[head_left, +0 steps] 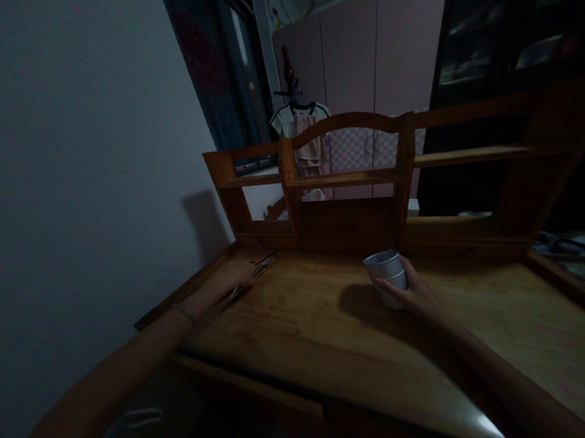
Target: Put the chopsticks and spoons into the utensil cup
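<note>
My right hand is wrapped around a light grey cup with a raised ring near its rim. The cup stands slightly tilted at the desktop, its mouth up; its inside is hidden from here. At the left of the desk, my left hand is closed over a small bunch of slim pen-like sticks. Their ends stick out on both sides of the hand, low over the wood. Dim light leaves their exact kind unclear.
The wooden desk has a shelf unit along its back. A white wall borders the left side. An open drawer juts out below the front edge. Assorted items lie beyond the right edge.
</note>
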Demonstrator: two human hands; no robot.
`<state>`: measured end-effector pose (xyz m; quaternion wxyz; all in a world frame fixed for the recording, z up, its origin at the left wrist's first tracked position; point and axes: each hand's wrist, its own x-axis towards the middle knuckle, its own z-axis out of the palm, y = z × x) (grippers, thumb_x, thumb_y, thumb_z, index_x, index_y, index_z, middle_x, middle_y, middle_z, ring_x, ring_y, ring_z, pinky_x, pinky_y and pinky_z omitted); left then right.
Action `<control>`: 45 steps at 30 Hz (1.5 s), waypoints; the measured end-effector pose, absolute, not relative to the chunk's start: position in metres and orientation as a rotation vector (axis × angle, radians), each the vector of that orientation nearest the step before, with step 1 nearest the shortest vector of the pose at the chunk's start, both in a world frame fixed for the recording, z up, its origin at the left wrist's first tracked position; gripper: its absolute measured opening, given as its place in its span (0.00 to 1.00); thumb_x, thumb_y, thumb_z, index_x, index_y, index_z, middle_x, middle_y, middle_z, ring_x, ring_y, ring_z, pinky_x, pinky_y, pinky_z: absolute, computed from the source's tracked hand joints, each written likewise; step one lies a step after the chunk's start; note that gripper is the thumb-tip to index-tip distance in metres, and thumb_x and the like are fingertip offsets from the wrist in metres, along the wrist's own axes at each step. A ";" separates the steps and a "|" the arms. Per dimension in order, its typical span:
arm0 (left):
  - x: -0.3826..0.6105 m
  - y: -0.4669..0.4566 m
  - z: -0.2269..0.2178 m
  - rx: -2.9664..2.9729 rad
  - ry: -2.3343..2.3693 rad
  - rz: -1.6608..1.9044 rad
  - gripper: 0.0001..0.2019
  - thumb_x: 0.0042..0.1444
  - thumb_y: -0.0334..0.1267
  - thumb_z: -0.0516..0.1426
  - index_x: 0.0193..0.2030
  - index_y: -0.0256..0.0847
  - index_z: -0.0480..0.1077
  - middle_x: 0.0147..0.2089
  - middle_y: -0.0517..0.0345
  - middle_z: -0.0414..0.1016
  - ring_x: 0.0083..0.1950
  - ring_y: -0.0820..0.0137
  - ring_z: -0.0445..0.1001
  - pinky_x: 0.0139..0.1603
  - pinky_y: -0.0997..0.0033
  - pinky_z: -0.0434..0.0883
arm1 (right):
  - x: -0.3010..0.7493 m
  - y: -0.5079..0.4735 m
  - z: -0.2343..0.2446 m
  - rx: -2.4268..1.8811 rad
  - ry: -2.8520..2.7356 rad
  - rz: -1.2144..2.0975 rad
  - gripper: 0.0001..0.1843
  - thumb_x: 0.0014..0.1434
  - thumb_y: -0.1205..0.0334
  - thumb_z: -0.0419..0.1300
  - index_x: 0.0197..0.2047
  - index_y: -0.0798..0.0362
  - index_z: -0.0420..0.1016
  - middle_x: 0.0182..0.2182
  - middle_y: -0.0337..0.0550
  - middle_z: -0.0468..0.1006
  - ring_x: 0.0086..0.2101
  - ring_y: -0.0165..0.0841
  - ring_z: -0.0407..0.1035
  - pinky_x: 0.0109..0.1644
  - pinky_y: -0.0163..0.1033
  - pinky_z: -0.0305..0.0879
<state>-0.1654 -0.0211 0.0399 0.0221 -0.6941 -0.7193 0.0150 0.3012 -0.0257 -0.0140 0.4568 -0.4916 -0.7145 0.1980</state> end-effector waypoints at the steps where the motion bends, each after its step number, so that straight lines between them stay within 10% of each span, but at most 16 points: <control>1: -0.164 -0.023 0.042 -2.150 -2.236 0.021 0.17 0.44 0.50 0.60 0.33 0.38 0.77 0.35 0.43 0.79 0.40 0.54 0.77 0.41 0.65 0.69 | 0.301 -0.026 -0.014 -1.214 -1.763 0.486 0.44 0.51 0.37 0.61 0.64 0.50 0.55 0.50 0.53 0.74 0.46 0.49 0.71 0.48 0.50 0.69; 9: -0.091 -0.019 0.052 -2.271 -2.197 -0.511 0.22 0.58 0.55 0.51 0.50 0.42 0.69 0.48 0.50 0.76 0.46 0.64 0.75 0.44 0.68 0.71 | 0.298 -0.031 -0.011 -1.178 -1.778 0.461 0.47 0.51 0.39 0.62 0.67 0.51 0.51 0.53 0.55 0.72 0.48 0.50 0.70 0.50 0.51 0.68; 13: -0.006 -0.036 0.037 -2.868 -1.981 -1.620 0.30 0.50 0.52 0.63 0.59 0.46 0.64 0.56 0.46 0.70 0.54 0.61 0.72 0.50 0.62 0.70 | 0.292 -0.041 -0.004 -1.087 -1.807 0.361 0.55 0.50 0.44 0.65 0.71 0.50 0.40 0.58 0.56 0.67 0.52 0.50 0.68 0.54 0.53 0.66; 21: 0.129 -0.069 0.016 -2.882 -1.115 -2.475 0.46 0.36 0.38 0.72 0.62 0.44 0.56 0.60 0.45 0.64 0.62 0.58 0.65 0.63 0.53 0.61 | 0.293 -0.046 -0.010 -0.863 -1.950 0.063 0.49 0.57 0.56 0.59 0.72 0.48 0.32 0.68 0.51 0.47 0.62 0.49 0.54 0.62 0.56 0.58; 29: 0.125 -0.055 0.020 -2.668 -1.075 -2.263 0.46 0.37 0.40 0.72 0.63 0.48 0.54 0.64 0.47 0.58 0.64 0.57 0.61 0.65 0.54 0.59 | 0.292 -0.038 0.000 -0.876 -1.929 0.018 0.51 0.56 0.58 0.61 0.72 0.49 0.32 0.69 0.50 0.41 0.66 0.48 0.42 0.67 0.56 0.49; 45: -0.036 0.032 0.026 -1.975 -1.747 -1.914 0.39 0.43 0.39 0.68 0.61 0.42 0.54 0.60 0.49 0.65 0.61 0.64 0.65 0.62 0.63 0.61 | 0.294 -0.037 -0.010 -0.954 -1.892 0.263 0.32 0.63 0.62 0.52 0.69 0.43 0.48 0.63 0.47 0.59 0.61 0.41 0.57 0.63 0.53 0.58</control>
